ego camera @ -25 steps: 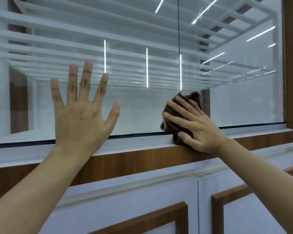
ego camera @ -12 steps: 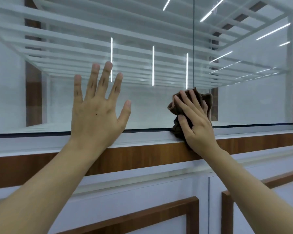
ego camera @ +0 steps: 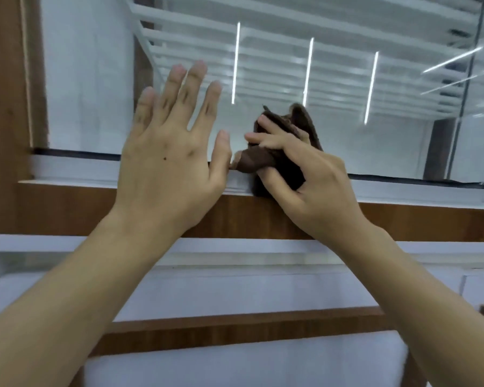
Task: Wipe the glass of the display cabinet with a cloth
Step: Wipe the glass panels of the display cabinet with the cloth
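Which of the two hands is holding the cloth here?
The right hand, its fingers curled round the brown cloth at the lower edge of the glass. The left hand beside it is spread open, fingers straight, and holds nothing.

The cloth (ego camera: 257, 162) is dark brown and bunched into a wad. The right hand (ego camera: 313, 185) grips it against the bottom edge of the glass (ego camera: 375, 146), near the middle. The glass is a clear upright pane mirroring bright light strips and white slats.
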The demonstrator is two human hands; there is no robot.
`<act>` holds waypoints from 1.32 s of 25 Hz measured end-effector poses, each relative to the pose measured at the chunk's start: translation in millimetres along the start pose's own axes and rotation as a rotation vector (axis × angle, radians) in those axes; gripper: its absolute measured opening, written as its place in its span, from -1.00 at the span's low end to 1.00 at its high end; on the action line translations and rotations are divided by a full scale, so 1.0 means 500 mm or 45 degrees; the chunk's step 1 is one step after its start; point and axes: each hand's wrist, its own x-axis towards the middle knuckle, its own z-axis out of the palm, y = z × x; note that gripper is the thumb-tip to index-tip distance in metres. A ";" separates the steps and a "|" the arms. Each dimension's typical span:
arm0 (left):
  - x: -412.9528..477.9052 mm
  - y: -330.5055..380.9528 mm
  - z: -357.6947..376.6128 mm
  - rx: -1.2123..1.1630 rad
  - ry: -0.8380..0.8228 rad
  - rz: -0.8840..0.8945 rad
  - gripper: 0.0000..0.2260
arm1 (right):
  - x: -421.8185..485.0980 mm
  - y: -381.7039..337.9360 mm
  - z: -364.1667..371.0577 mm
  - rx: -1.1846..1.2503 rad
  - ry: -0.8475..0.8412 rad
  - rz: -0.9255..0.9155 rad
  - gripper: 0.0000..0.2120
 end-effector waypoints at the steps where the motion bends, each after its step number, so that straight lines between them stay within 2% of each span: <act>1: -0.005 -0.027 -0.017 0.009 -0.013 -0.006 -0.47 | 0.016 -0.023 0.026 0.032 -0.013 -0.007 -0.80; 3: -0.007 -0.075 -0.053 -0.015 -0.057 -0.014 -0.49 | 0.046 -0.059 0.066 0.118 -0.077 -0.011 -0.82; 8: -0.027 -0.137 -0.127 -0.181 -0.283 -0.121 -0.53 | 0.085 -0.113 0.104 0.379 -0.366 0.050 -0.68; 12: -0.017 -0.146 -0.186 -0.348 -0.537 -0.212 -0.54 | 0.112 -0.149 0.099 0.529 -0.584 0.237 -0.75; 16: 0.001 -0.164 -0.247 -0.482 -0.682 -0.394 -0.56 | 0.140 -0.183 0.099 0.667 -0.832 0.524 -0.71; 20: 0.023 -0.192 -0.325 -0.374 -0.717 -0.429 -0.64 | 0.180 -0.211 0.093 0.869 -1.053 0.823 -0.76; 22: 0.027 -0.201 -0.361 -0.290 -0.827 -0.532 -0.64 | 0.200 -0.238 0.089 0.940 -1.097 0.922 -0.72; 25: 0.036 -0.213 -0.412 -0.179 -1.026 -0.776 -0.61 | 0.237 -0.273 0.086 1.021 -1.177 0.947 -0.68; 29: 0.068 -0.222 -0.512 -0.051 -1.208 -0.936 -0.54 | 0.315 -0.317 0.058 1.145 -1.288 0.974 -0.71; 33: 0.115 -0.213 -0.605 0.037 -1.361 -1.092 -0.42 | 0.389 -0.370 0.031 1.182 -1.425 0.872 -0.74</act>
